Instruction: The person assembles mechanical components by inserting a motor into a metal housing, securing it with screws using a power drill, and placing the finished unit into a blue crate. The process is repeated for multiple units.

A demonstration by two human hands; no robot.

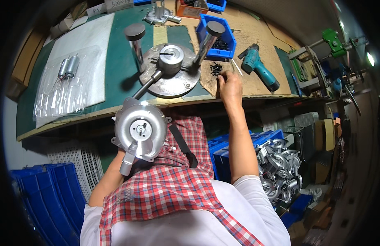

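Note:
A round silver metal housing (157, 130) with a short outlet spout is held up in front of my apron. My left hand (121, 153) supports it from behind and below, with its fingers mostly hidden by the metal. A dark screw-like piece stands in the housing's hub. On the bench, my right hand (231, 85) is closed, thumb and fingertips together, at the edge of a small pile of black screws (216, 68). Whatever lies between those fingertips is too small to make out. Left of that hand stands a round steel fixture (170, 84) with two capped posts and a lever.
A teal cordless screwdriver (259, 67) lies right of my right hand. Behind the screws stands a blue bin (227, 52) of black parts. Two cylindrical motors (71, 67) rest on clear plastic at left. Below right, a blue crate (221, 158) sits beside piled metal housings (282, 168).

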